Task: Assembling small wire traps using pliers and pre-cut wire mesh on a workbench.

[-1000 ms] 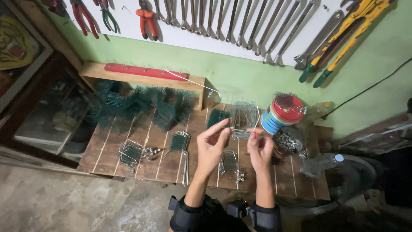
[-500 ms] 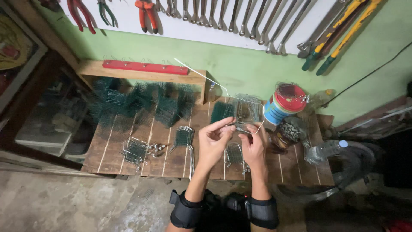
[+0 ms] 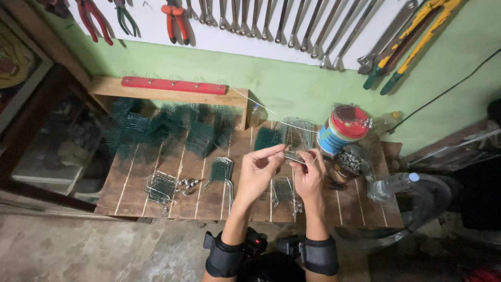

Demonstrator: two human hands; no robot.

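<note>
Both forearms are stretched forward and held close together, each wrapped by a black band just below the elbow side of the wrist. The left hand (image 3: pixel 257 172) is raised slightly, with the thumb and the first fingers (image 3: pixel 275 152) pinched together in a closed grip. The right hand (image 3: pixel 309 175) is kept just beside it, the fingers curled inward and also closed, the fingertips of both hands almost meeting

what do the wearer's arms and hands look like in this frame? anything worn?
Two bare hands, no gloves: left hand, right hand. Forearms are bare too, no sleeves in view. Each forearm carries a wide black padded band near the elbow: left band, right band. A small red light shows on a dark unit beside the left band. No rings or watch that I can make out.
</note>
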